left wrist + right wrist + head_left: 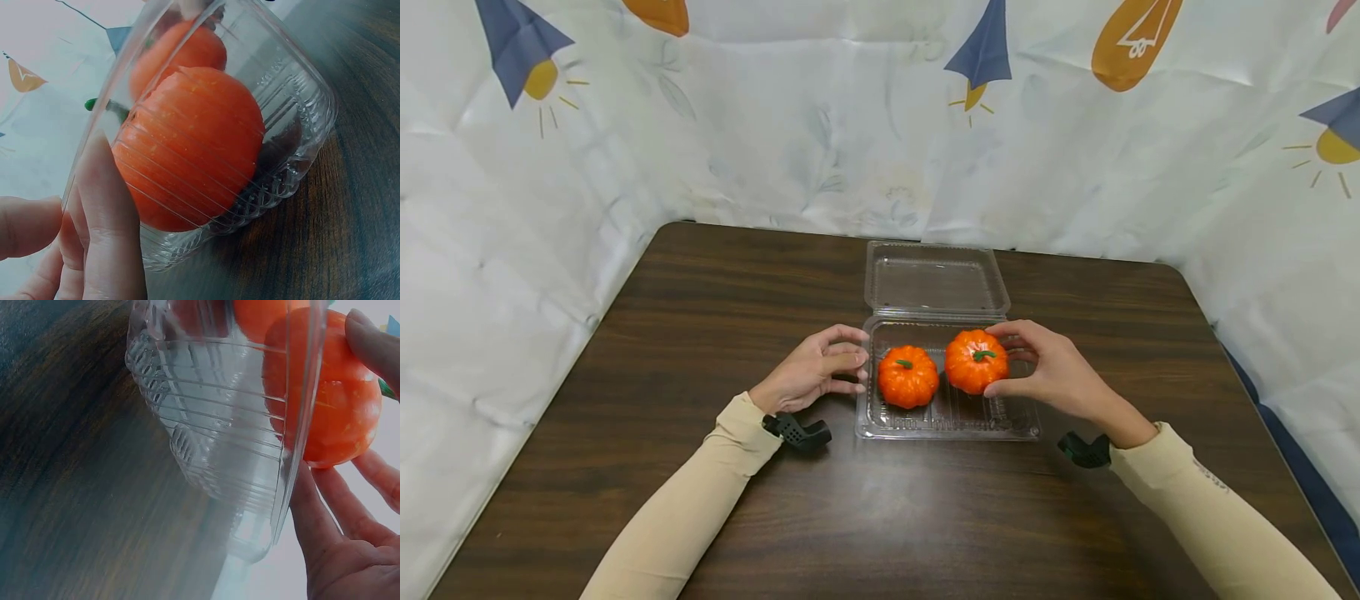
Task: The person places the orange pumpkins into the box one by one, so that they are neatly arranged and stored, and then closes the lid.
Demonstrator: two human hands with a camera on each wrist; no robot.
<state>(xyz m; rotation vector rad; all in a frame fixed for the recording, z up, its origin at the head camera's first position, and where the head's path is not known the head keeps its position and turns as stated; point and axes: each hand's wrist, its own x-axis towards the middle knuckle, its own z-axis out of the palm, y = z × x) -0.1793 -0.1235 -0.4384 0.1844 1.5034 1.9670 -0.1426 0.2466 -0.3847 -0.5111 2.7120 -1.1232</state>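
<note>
A clear plastic clamshell container point(953, 423) stands on the table with its lid point(936, 279) folded back, away from the person. Inside, on the left, sits a small orange toy pumpkin point(907, 377) with a green stem. My left hand point(812, 367) pinches the container's left rim between thumb and fingers, seen close in the left wrist view beside the pumpkin point(194, 150). A second orange pumpkin point(976, 362) is gripped by my right hand point(1052, 371), thumb on the near side and fingers on the far side. In the right wrist view this pumpkin point(344, 400) is partly above the rim.
The dark wood-grain table point(737, 283) has rounded far corners. White printed cloth point(880, 125) hangs behind it and along both sides. Each wrist, in a beige sleeve point(692, 492), wears a black camera mount point(805, 433).
</note>
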